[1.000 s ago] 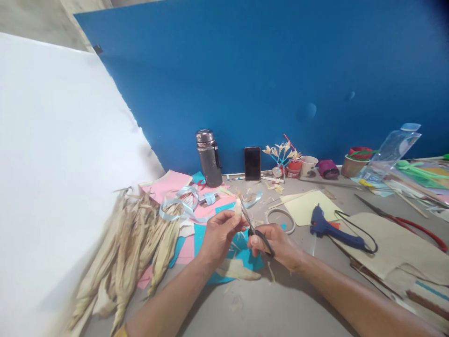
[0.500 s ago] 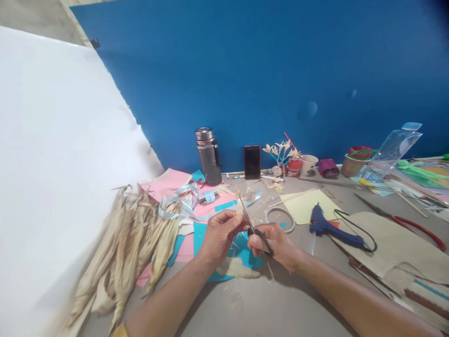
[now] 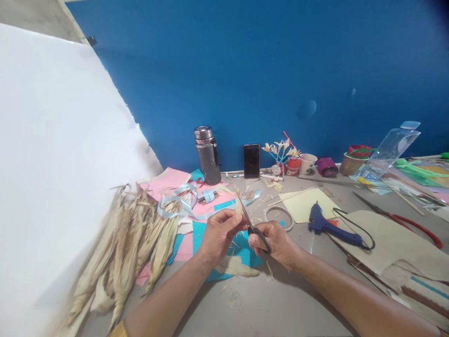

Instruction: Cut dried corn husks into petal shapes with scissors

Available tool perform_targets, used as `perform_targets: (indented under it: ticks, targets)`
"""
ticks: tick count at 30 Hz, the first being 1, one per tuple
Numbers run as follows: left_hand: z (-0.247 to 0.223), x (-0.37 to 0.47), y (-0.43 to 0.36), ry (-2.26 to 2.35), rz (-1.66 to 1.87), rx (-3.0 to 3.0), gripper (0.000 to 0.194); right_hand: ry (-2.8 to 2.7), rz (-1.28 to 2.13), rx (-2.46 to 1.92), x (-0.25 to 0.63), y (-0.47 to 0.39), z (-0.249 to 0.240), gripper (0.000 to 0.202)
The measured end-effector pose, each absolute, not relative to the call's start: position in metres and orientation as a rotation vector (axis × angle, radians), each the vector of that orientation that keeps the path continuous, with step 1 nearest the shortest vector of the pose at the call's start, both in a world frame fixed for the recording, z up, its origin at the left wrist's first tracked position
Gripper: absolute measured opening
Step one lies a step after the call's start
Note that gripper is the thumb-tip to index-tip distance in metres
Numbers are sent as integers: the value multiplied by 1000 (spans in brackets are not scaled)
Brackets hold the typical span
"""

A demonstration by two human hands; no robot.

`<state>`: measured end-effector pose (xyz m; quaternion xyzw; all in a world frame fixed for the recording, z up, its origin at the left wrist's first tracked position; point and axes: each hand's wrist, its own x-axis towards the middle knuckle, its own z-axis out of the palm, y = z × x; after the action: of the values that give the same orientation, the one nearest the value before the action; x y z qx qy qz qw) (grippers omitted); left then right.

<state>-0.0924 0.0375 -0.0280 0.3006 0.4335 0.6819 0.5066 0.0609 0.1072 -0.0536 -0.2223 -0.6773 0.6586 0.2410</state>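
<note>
My left hand (image 3: 223,232) pinches a small pale piece of corn husk (image 3: 239,206), which stands up from between thumb and fingers. In my right hand (image 3: 277,243) are black-handled scissors (image 3: 260,239), their blades pointing up and away, right against the husk piece. Whether the blades are parted is hard to make out. Beneath the hands lie blue paper (image 3: 203,236) and a larger flat strip of husk (image 3: 236,267), with thin trimmings scattered about. A bundle of dried corn husks (image 3: 122,252) rests to the left.
A thermos (image 3: 208,159), a phone (image 3: 251,161) and husk flowers (image 3: 280,150) stand along the back. On the right are a blue glue gun (image 3: 321,222) with its cord, red-handled shears (image 3: 414,227) and a tilted plastic bottle (image 3: 389,150). A tape roll (image 3: 290,217) lies beyond my right hand.
Both hands stay nearly in place, still holding the husk piece and the scissors. The scissors and husk shift only very slightly; the whole view has moved a little.
</note>
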Motion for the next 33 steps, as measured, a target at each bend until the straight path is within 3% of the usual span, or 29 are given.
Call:
perform_targets:
  ticks: [33]
  targets:
    - [-28,-94,37,1012,1672,665,19,-1853,1782,-689,55,99,-54,58]
